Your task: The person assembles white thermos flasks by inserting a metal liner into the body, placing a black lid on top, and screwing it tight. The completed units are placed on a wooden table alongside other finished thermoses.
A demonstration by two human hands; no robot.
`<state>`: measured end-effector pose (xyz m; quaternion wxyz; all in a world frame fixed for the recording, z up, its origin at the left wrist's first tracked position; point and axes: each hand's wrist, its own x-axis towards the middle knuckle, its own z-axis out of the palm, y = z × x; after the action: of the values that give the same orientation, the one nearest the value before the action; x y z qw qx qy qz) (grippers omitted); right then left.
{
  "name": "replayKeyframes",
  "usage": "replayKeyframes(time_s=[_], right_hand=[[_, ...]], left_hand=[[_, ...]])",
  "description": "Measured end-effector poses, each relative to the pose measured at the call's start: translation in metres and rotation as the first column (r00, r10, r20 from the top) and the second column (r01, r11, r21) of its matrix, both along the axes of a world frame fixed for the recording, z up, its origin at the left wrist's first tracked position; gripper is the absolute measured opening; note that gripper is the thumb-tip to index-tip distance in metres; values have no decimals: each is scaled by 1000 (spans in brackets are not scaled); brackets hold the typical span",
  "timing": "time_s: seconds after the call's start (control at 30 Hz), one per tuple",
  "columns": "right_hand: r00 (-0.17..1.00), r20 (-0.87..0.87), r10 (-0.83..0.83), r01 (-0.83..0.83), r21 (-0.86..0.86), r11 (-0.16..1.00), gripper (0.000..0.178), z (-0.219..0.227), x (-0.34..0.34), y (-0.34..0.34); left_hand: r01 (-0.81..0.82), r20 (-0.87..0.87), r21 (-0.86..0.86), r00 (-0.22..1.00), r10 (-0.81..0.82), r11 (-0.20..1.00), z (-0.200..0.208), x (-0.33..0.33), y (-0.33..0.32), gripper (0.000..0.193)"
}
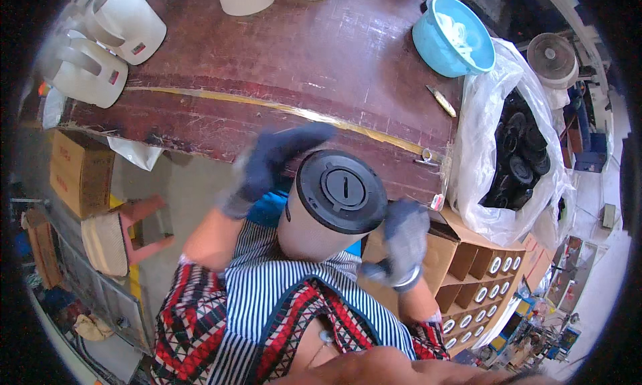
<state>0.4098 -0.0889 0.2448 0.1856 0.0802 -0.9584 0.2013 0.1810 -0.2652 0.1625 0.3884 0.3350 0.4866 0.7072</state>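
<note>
Gloved hands on either side of a pale vessel beside a crowded counter

Seen from above, a pale, round-sided vessel (307,231) is at the person's front, just short of the near edge of a dark red counter (267,57). A black disc-shaped end piece (343,190) with a central slot faces up, tilted slightly. The vessel's lower end is before a striped apron (261,285); what bears its weight is hidden.

The gloved left hand (271,161) is at the upper left of the disc, fingers stretched out toward the counter and blurred. The gloved right hand (404,238) is just beside the vessel's right side, fingers extended and thumb apart. Neither hand shows a closed grip; whether either glove touches the vessel cannot be told.

White jugs (93,71) are at the counter's far left. To the right are a blue bowl (428,37) of pale pieces, a small knife (441,101), and a clear plastic bag (468,131) of black parts (518,171). A divided carton (439,251) is beyond the right hand.

The likeliest trouble is the vessel tipping or sliding down, since neither hand appears clasped around it and the smooth wall may slip against gloves. If the disc is loose, the tilt could let it come away. Swinging the vessel right could knock the carton or snag the bag; the knife could nick a glove reaching that way.
</note>
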Motion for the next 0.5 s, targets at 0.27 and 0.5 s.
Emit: replayKeyframes(time_s=[0.27, 0.5], right_hand=[[942, 163, 293, -291, -38, 956, 61, 26, -22, -5], [722, 248, 646, -613, -205, 763, 76, 55, -69, -17]], left_hand=[[-28, 21, -15, 999, 29, 999, -21, -4, 8, 44], [370, 83, 43, 924, -373, 928, -4, -20, 34, 48]])
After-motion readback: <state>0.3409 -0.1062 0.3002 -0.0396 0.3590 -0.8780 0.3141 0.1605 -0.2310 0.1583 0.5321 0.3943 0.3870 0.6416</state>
